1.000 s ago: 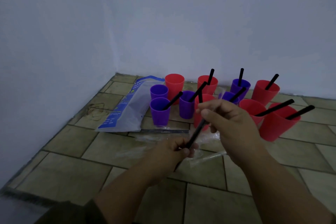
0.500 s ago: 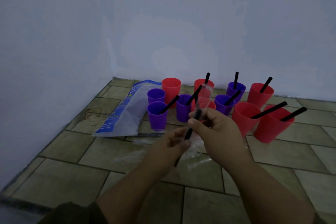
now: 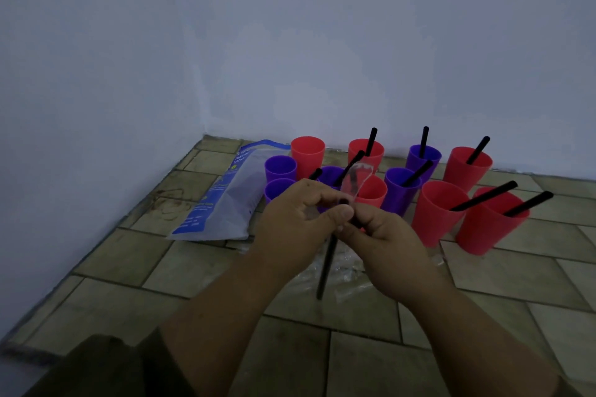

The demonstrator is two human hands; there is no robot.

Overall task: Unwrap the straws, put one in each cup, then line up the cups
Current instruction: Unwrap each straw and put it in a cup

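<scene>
Now, in the head view, my left hand [image 3: 290, 229] and right hand [image 3: 387, 245] have closed together since a second ago. The fingers of both pinch the black straw [image 3: 325, 267] near its top, and the clear wrapper [image 3: 354, 179] has slid up above them. The straw hangs bare over the floor [image 3: 483, 332], thin and stiff, so I judge it nearly ready for an empty cup [image 3: 308, 155].
</scene>
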